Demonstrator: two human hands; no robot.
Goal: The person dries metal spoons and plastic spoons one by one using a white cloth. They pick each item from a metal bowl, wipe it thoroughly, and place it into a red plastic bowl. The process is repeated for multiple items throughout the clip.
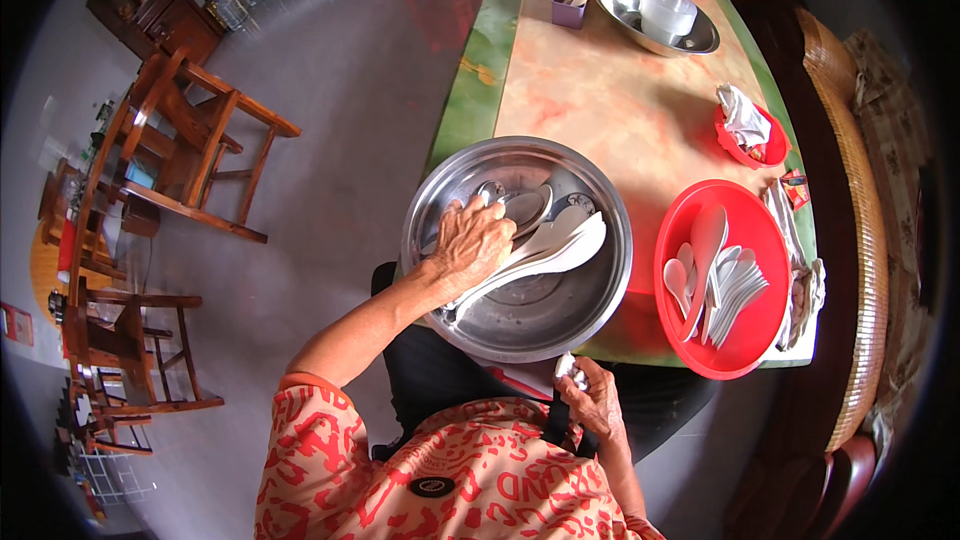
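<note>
A large stainless steel basin (420, 280) stands at the near end of the table, partly over my lap. White ladles and big spoons (560, 245) lie in it, with some metal spoons (525, 208). My left hand (470, 240) reaches into the basin, its fingers curled down among the utensils beside the metal spoons. The fingertips are partly hidden, so what they grip cannot be made out. Close to my body, below the basin's rim, my right hand (596, 400) is closed round a bunched white cloth (570, 370).
Right of the basin, a red oval basin (668, 230) holds several white spoons. Beyond it are a small red basket (735, 148) with a white cloth, and folded cloths (800, 290). A metal bowl (625, 20) with clear containers sits farther back. Wooden chairs (190, 140) stand at left.
</note>
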